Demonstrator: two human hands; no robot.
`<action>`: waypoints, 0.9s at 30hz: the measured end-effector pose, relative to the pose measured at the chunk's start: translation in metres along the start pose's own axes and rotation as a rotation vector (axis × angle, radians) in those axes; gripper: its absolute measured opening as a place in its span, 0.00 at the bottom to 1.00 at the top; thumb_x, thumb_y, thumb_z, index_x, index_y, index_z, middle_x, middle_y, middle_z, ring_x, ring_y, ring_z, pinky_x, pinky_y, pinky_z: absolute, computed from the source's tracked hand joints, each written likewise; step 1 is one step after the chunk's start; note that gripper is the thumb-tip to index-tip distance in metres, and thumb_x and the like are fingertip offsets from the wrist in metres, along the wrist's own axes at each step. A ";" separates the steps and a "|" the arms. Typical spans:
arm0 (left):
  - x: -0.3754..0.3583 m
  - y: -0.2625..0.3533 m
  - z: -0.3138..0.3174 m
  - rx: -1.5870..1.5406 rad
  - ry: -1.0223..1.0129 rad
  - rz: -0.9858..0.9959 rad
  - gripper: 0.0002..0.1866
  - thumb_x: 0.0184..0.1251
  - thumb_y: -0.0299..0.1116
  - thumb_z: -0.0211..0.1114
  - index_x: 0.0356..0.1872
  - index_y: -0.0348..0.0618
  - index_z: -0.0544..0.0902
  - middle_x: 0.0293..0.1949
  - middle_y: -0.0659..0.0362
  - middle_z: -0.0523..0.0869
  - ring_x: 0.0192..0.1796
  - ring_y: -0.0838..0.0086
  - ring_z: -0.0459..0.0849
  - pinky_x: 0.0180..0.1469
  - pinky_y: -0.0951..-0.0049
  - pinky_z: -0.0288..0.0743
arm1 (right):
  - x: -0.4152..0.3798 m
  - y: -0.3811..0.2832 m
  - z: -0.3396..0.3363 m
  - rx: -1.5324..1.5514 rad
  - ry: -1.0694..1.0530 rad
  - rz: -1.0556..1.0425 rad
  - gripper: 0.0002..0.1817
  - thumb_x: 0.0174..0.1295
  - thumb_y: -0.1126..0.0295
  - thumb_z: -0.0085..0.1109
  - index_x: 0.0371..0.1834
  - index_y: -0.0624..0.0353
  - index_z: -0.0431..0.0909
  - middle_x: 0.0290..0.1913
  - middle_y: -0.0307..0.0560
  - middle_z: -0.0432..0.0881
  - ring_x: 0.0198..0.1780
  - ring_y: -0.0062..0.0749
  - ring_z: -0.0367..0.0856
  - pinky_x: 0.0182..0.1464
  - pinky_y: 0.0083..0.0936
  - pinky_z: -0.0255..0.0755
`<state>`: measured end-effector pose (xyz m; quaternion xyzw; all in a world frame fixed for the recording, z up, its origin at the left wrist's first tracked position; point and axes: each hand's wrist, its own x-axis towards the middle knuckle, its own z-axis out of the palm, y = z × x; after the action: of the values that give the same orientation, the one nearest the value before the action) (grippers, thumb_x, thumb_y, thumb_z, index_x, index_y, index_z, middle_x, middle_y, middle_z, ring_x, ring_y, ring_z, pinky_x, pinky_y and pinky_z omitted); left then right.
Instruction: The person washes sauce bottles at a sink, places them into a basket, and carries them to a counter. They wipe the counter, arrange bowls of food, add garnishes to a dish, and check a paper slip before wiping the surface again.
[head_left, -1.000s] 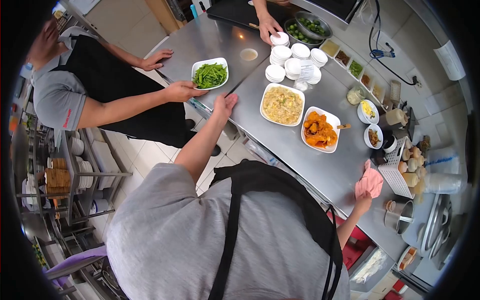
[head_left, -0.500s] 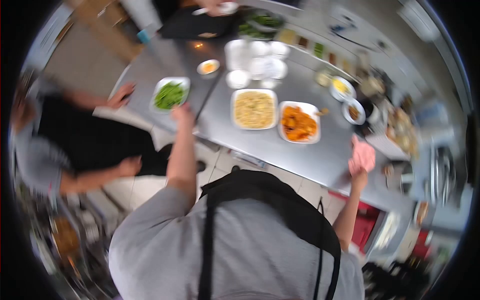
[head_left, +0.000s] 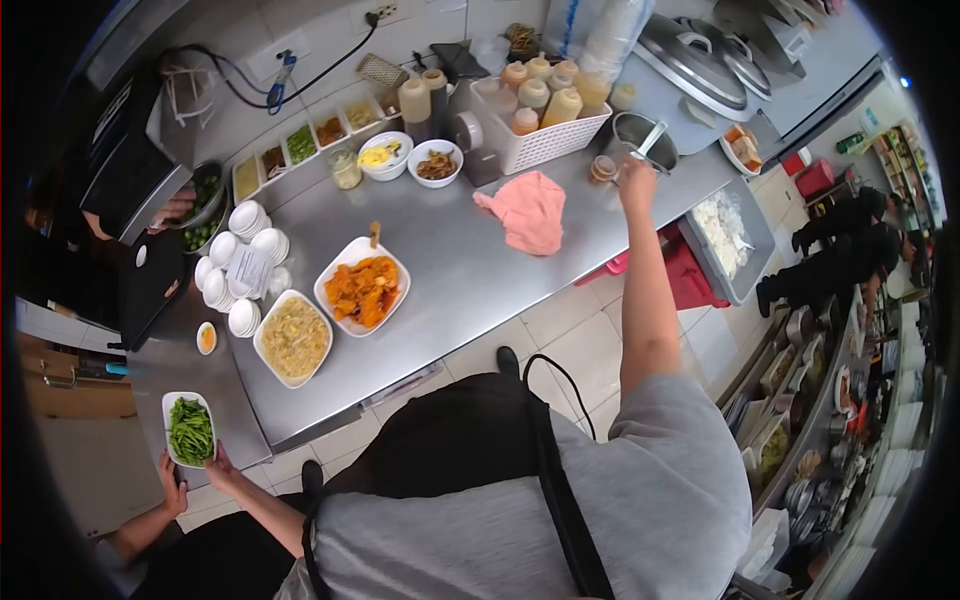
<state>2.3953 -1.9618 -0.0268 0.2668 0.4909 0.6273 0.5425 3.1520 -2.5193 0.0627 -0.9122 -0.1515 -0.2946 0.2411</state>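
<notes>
While the right hand (head_left: 634,170) stretches out over the counter (head_left: 470,270), it sits at the rim of a metal pot (head_left: 645,141) with a ladle handle (head_left: 651,138) poking out; whether the fingers close on that handle, I cannot tell. Pink cloth (head_left: 525,212) lies loose on the steel, just left of that hand. Left hand is out of sight. Down at the corner, a co-worker's hands (head_left: 185,475) cradle the greens plate (head_left: 188,430). Orange dish (head_left: 362,287) and rice dish (head_left: 293,338) sit side by side.

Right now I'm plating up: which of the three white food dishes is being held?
The dish of greens, at the counter's far left end: a co-worker's hands grip it. The noodle dish and orange dish sit untouched.
</notes>
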 end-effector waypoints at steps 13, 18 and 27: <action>-0.274 -0.029 0.236 0.198 -0.682 -0.256 0.20 0.54 0.25 0.52 0.50 0.28 0.67 0.49 0.48 0.74 0.51 0.62 0.75 0.55 0.62 0.71 | 0.123 0.141 0.020 -0.298 -0.497 0.107 0.11 0.50 0.73 0.48 0.34 0.57 0.79 0.34 0.58 0.79 0.40 0.50 0.77 0.43 0.38 0.71; -0.366 -0.089 0.308 0.303 -0.861 -0.437 0.21 0.55 0.25 0.51 0.52 0.35 0.68 0.48 0.52 0.76 0.46 0.65 0.78 0.46 0.70 0.76 | 0.068 0.146 -0.046 -0.048 -0.337 0.040 0.18 0.50 0.76 0.45 0.43 0.51 0.77 0.36 0.55 0.79 0.39 0.50 0.77 0.41 0.40 0.70; -0.460 -0.123 0.376 0.467 -1.118 -0.475 0.18 0.55 0.24 0.51 0.48 0.34 0.72 0.41 0.54 0.80 0.40 0.71 0.81 0.41 0.74 0.77 | 0.012 0.070 -0.084 0.428 -0.345 -0.053 0.25 0.47 0.86 0.43 0.48 0.51 0.75 0.28 0.50 0.76 0.29 0.35 0.74 0.36 0.25 0.68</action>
<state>2.8969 -2.2813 0.0946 0.5481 0.3035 0.1337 0.7678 3.1519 -2.6206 0.1049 -0.8729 -0.2730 -0.1021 0.3912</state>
